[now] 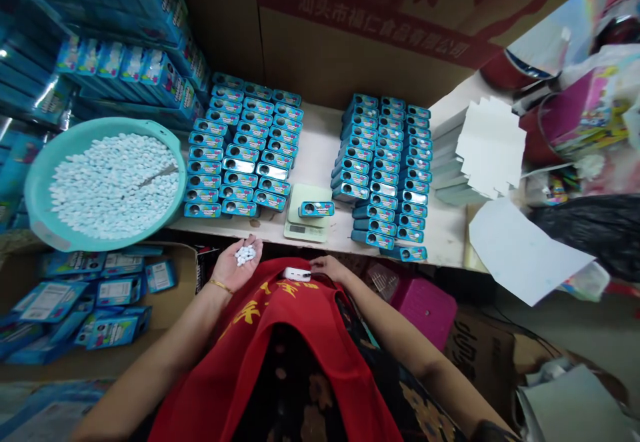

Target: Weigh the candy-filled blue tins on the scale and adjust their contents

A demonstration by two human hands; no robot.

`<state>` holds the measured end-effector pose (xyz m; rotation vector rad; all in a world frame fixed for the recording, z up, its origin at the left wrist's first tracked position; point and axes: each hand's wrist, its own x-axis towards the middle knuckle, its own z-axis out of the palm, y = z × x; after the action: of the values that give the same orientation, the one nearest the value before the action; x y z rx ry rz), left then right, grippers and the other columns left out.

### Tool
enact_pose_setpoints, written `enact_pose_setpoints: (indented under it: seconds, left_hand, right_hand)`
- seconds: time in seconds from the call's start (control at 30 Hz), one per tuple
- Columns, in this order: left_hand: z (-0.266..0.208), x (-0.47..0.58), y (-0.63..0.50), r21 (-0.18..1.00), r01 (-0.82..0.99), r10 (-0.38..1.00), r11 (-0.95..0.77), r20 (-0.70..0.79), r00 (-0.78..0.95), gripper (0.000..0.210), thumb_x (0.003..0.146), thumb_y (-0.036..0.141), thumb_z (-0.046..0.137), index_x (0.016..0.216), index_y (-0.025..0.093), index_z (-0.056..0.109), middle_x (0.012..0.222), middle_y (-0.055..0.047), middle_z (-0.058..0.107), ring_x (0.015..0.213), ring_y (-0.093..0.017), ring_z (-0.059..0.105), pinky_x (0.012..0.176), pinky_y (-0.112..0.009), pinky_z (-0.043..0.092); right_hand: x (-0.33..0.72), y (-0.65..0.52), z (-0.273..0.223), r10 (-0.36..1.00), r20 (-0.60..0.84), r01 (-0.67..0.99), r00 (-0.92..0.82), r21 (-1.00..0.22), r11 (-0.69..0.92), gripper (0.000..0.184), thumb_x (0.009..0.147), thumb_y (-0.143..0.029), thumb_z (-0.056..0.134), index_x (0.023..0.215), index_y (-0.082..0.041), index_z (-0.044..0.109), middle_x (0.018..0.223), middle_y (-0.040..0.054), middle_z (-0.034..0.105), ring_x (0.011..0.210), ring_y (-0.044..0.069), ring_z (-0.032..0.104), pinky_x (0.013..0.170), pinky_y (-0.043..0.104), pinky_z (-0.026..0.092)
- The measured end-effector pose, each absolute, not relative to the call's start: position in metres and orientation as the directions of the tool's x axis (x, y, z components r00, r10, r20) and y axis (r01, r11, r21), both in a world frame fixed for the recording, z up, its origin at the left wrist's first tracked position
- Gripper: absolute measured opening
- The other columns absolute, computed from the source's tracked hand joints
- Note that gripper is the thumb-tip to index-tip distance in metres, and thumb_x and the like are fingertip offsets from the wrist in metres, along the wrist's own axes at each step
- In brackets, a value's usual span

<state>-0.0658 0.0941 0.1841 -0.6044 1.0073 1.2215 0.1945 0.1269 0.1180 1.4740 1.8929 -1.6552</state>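
My left hand (pixel 237 261) is palm up with its fingers curled, cupping a small heap of white candies (pixel 245 254). It is just off the table's front edge, right of a turquoise basin (pixel 37 189) full of the same candies with a metal scoop (pixel 156 175) in them. My right hand (pixel 330 269) is at my waist, its fingers bent by the end of a small white device (pixel 296 273) resting on the red apron (pixel 300 315). What those fingertips grip is too small to make out. A blue candy tin (pixel 317 209) lies on a digital scale (pixel 306 231) ahead.
Blue tins stand in rows left (pixel 237 179) and right (pixel 377 175) of the scale. Packed blue boxes (pixel 125 69) are stacked at the back left. Folded white card (pixel 493 145) sits right. A large carton (pixel 360 42) closes off the back; an open box (pixel 175 315) holds more packs.
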Motion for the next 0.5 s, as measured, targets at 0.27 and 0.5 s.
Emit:
enact_pose_setpoints:
  seconds: [0.27,0.5]
  left_hand:
    - [0.19,-0.067,0.091,0.117,-0.933,0.527,0.341,-0.845,0.087,0.025,0.082,0.013,0.04,0.096,0.005,0.058,0.089,-0.016,0.065,0.086,-0.021,0.062,0.071,-0.032,0.054]
    - [0.188,-0.068,0.085,0.117,-0.936,0.513,0.332,-0.855,0.075,0.026,0.081,0.012,0.04,0.099,0.005,0.057,0.091,-0.017,0.065,0.088,-0.022,0.062,0.073,-0.033,0.054]
  right_hand:
    - [0.196,0.141,0.136,0.669,-0.59,0.746,-0.452,-0.661,-0.079,0.013,0.071,-0.018,0.057,0.079,-0.019,0.068,0.078,0.0022,0.067,0.071,0.015,0.059,0.072,0.026,0.044]
    - [0.208,0.192,0.209,0.972,0.078,0.721,-0.22,-0.658,0.216,0.034,0.076,-0.033,0.054,0.107,-0.018,0.051,0.1,0.008,0.054,0.089,0.019,0.051,0.075,0.033,0.044]
